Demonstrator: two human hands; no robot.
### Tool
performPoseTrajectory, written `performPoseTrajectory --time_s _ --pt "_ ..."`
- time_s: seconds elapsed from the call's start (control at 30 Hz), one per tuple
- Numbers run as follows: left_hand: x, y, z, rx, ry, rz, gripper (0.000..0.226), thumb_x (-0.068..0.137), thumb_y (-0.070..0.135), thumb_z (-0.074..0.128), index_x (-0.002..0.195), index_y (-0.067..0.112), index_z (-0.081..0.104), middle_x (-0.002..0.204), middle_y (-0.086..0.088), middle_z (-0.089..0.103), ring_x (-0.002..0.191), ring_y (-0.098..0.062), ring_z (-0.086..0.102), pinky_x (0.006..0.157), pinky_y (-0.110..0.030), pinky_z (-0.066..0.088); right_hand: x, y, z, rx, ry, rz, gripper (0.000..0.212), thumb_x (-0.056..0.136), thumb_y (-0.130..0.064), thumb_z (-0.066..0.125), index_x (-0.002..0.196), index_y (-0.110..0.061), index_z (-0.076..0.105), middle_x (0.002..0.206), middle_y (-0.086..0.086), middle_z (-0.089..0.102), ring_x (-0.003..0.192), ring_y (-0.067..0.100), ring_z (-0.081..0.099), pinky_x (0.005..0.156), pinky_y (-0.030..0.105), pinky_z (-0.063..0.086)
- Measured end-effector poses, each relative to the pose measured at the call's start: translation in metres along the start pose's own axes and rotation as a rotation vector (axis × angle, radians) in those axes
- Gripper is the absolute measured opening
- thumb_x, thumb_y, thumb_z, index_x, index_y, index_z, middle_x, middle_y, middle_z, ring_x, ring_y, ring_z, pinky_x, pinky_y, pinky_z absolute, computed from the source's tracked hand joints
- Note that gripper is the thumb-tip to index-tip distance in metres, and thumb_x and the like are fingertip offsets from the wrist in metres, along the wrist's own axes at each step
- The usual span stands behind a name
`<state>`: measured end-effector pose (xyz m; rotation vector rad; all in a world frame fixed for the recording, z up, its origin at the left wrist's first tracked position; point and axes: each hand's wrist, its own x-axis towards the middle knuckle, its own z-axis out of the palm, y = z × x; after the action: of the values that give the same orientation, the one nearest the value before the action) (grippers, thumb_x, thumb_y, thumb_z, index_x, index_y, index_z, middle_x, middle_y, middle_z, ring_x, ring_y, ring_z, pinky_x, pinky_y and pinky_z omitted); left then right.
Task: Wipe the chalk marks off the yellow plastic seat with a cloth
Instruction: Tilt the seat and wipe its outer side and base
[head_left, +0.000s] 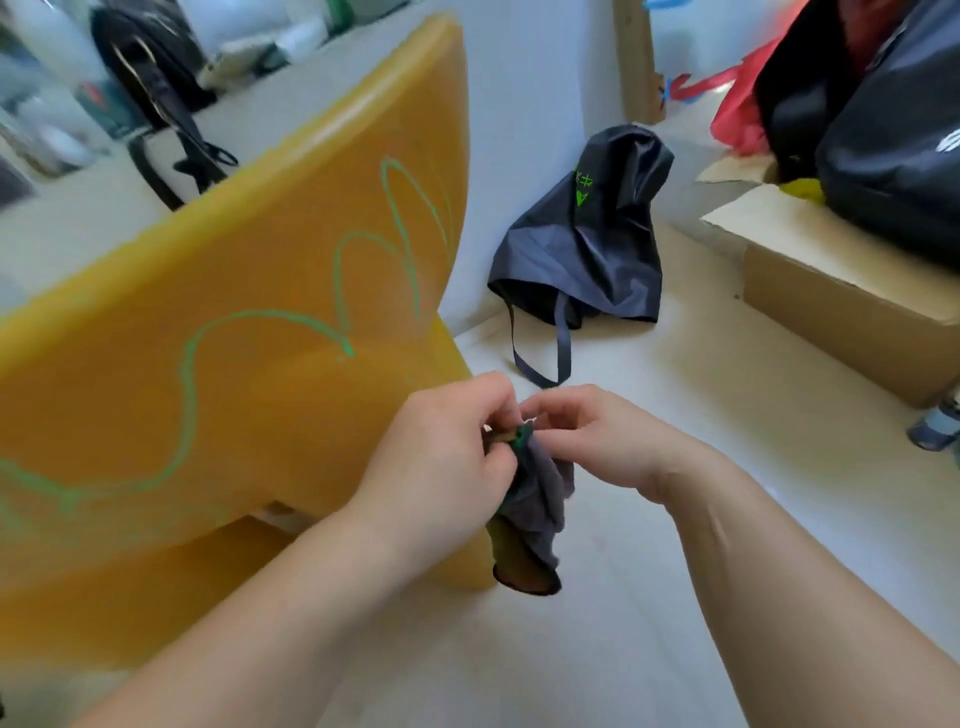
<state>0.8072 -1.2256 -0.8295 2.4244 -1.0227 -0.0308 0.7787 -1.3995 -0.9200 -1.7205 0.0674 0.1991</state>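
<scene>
I have the small dark grey cloth pinched at its top edge between both hands, just off the near right corner of the yellow plastic seat. My left hand has thumb and fingers clamped on the upper fold; my right hand nips the same edge from the other side, fingertips drawn together on the fabric. The rest of the cloth hangs limp below, clear of the pale floor, and touches nothing but my hands as far as I can see.

The looping green chalk marks run across the broad yellow face to my left, from the near edge up to the far right corner, and look unwiped.

I judge the cloth light, soft and floppy, with no stiffness of its own, so a pinch at one edge will not press well. I would bunch it into a pad in one palm. The seat looks smooth, rigid and light, so I expect to steady it with the free hand.
</scene>
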Motion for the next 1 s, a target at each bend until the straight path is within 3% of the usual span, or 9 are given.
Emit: performPoseTrajectory --time_s 0.07,0.13,0.3,0.47,0.6,0.73,0.77,0.87,1.0 --pt "0.007 0.008 -0.01 0.079 0.02 0.024 0.021 0.073 -0.001 0.062 0.069 0.016 0.05 0.056 0.003 0.046 0.057 -0.014 0.039 0.05 -0.031 0.032 0.002 -0.009 -0.004 -0.03 -0.122 0.011 0.02 0.081 -0.04 0.064 0.092 -0.028 0.075 0.08 -0.005 0.072 0.073 0.009 0.062 0.076 0.038 0.053" --pt "0.013 0.016 -0.025 0.137 0.015 0.032 0.019 0.072 0.0 0.061 0.069 0.016 0.051 0.057 0.003 0.049 0.058 -0.014 0.043 0.051 -0.035 0.038 -0.001 -0.018 -0.008 0.01 -0.205 -0.005 0.014 0.092 -0.03 0.063 0.087 -0.028 0.076 0.083 -0.002 0.071 0.077 0.009 0.06 0.077 0.031 0.05" --pt "0.028 0.027 -0.038 0.299 -0.052 0.074 0.008 0.071 0.009 0.054 0.072 0.017 0.055 0.063 0.003 0.054 0.063 -0.021 0.049 0.054 -0.041 0.044 -0.002 -0.013 -0.028 0.117 -0.181 -0.091 0.011 0.094 -0.018 0.068 0.094 -0.019 0.079 0.077 -0.004 0.069 0.07 0.007 0.058 0.063 0.022 0.045" --pt "0.04 0.045 -0.034 0.416 -0.096 0.086 0.011 0.073 0.003 0.056 0.074 0.014 0.055 0.07 -0.003 0.057 0.069 -0.026 0.052 0.057 -0.043 0.046 0.018 -0.025 -0.052 -0.232 -0.244 -0.105 0.016 0.087 -0.053 0.07 0.095 -0.04 0.076 0.068 -0.027 0.064 0.074 0.001 0.058 0.073 0.024 0.043" --pt "0.06 0.063 -0.042 0.49 -0.161 0.171 0.012 0.07 0.006 0.047 0.074 0.011 0.056 0.073 -0.005 0.06 0.071 -0.03 0.054 0.059 -0.044 0.048 0.023 -0.037 -0.066 -0.267 -0.245 -0.146 0.013 0.086 -0.051 0.07 0.081 -0.04 0.073 0.066 -0.024 0.064 0.067 0.001 0.055 0.07 0.025 0.044" --pt "0.068 0.066 -0.04 0.524 -0.116 0.226 0.016 0.071 0.0 0.048 0.076 0.008 0.06 0.078 -0.006 0.064 0.074 -0.028 0.059 0.062 -0.04 0.051 0.025 -0.034 -0.076 -0.22 -0.266 -0.19 0.029 0.087 -0.056 0.069 0.115 -0.054 0.062 0.101 -0.022 0.067 0.086 -0.001 0.061 0.083 0.029 0.05" --pt "0.068 0.066 -0.038 0.523 -0.103 0.228 0.016 0.072 -0.002 0.049 0.076 0.009 0.061 0.08 -0.005 0.065 0.074 -0.026 0.06 0.062 -0.038 0.051 0.026 -0.033 -0.079 -0.236 -0.262 -0.213 0.026 0.089 -0.054 0.068 0.114 -0.057 0.061 0.107 -0.026 0.065 0.091 -0.003 0.061 0.086 0.029 0.05" --pt "0.066 0.058 -0.03 0.48 -0.065 0.203 0.02 0.07 -0.008 0.055 0.078 0.008 0.064 0.083 -0.004 0.067 0.076 -0.022 0.061 0.068 -0.029 0.049 0.025 -0.032 -0.088 -0.24 -0.172 -0.284 0.005 0.091 -0.038 0.071 0.093 -0.042 0.07 0.086 -0.034 0.065 0.087 -0.005 0.063 0.081 0.028 0.05" --pt "0.063 0.044 -0.019 0.456 -0.042 0.115 0.025 0.07 -0.013 0.062 0.079 0.01 0.064 0.08 -0.001 0.066 0.074 -0.02 0.059 0.067 -0.032 0.048 0.026 -0.023 -0.099 -0.216 0.079 -0.266 0.009 0.086 -0.035 0.079 0.082 -0.034 0.071 0.082 -0.014 0.064 0.083 0.004 0.06 0.074 0.029 0.049"
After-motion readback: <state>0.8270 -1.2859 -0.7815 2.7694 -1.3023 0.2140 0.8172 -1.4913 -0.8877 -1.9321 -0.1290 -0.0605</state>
